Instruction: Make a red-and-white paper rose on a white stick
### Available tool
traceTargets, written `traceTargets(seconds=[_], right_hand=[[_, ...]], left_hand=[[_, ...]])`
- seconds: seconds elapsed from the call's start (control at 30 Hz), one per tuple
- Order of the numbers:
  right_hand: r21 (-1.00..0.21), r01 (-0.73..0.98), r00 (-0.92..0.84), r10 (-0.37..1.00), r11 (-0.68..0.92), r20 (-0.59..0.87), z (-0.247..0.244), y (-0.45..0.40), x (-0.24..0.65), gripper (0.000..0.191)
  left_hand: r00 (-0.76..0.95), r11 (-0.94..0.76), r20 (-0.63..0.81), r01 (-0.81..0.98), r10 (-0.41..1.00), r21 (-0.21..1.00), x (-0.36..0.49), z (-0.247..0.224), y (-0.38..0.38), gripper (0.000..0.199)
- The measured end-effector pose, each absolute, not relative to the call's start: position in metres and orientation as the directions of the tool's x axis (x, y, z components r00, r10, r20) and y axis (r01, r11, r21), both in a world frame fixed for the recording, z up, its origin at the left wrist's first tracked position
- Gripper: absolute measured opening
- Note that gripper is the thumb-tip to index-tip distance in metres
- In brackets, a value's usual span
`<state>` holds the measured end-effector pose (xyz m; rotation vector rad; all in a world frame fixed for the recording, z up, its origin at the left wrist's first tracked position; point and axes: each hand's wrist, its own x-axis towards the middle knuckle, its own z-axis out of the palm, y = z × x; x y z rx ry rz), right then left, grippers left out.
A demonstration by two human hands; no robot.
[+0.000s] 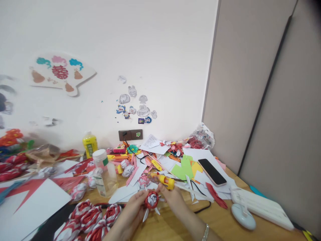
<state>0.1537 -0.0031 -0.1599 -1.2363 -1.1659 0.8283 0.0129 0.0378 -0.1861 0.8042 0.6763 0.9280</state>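
Note:
My left hand [134, 208] is closed around a rolled paper flower [152, 199], white in the middle with a red outer ring. Narrow white paper tips stick out below the flower. Close against its right side is my right hand [174, 198], curled under a yellow glue gun [167, 181]. The gun's nozzle points left, above the flower, and a pale glue stick [193, 190] juts from its back. My right fingers partly hide the gun's handle. A pink-and-white paper flower [143, 180] lies just behind the nozzle.
Several red-and-white paper flowers [91, 217] lie front left. A clear jar [105, 177] and a yellow bottle [89, 144] stand behind them. Paper scraps [184, 168] cover the back of the desk. A phone [212, 171], a white lamp [260, 207] and a black cord [207, 208] lie right.

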Motion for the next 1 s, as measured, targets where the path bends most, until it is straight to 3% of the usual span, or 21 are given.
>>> traceTargets(seconds=[0.63,1.0], right_hand=[[-0.982,0.098,0.239,0.955,0.159,0.178,-0.159,-0.004,0.152,0.054],[-0.958,0.150,0.237,0.932,0.244,0.275,-0.157,-0.005,0.154,0.049]], left_hand=[[0.439,0.385,-0.189,-0.414,0.878,0.825,0.013,-0.172,0.031,0.029],[0.444,0.387,-0.190,-0.411,0.876,0.825,0.013,-0.166,0.027,0.022]])
